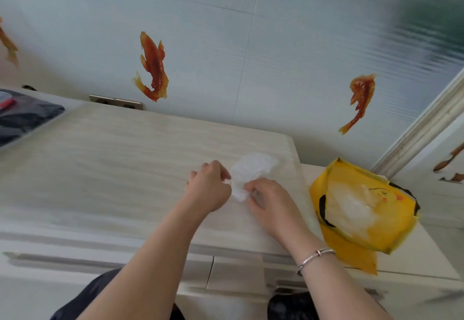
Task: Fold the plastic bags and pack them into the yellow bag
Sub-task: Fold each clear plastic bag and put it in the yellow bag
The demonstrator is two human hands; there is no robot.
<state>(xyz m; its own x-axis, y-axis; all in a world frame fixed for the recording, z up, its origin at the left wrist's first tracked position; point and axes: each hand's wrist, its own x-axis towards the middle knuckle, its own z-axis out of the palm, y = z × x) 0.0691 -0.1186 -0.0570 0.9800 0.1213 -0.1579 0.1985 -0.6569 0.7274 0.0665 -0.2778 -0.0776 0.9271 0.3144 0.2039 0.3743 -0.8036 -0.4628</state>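
A crumpled clear plastic bag (251,169) lies on the pale wooden cabinet top (125,159), near its right edge. My left hand (208,189) pinches the bag's near left edge with thumb and fingers. My right hand (268,201) pinches the near end of the same bag from the right, fingers curled. To the right, on a lower surface, the yellow bag (391,232) lies open on its side with black handles and a duck print. Whitish plastic bags (351,209) show inside it.
A dark cloth pile (22,116) sits at the far left on an adjoining surface. A wall socket strip (115,101) is behind the cabinet. The wall (251,43) carries fish stickers. A white door frame (426,124) rises on the right.
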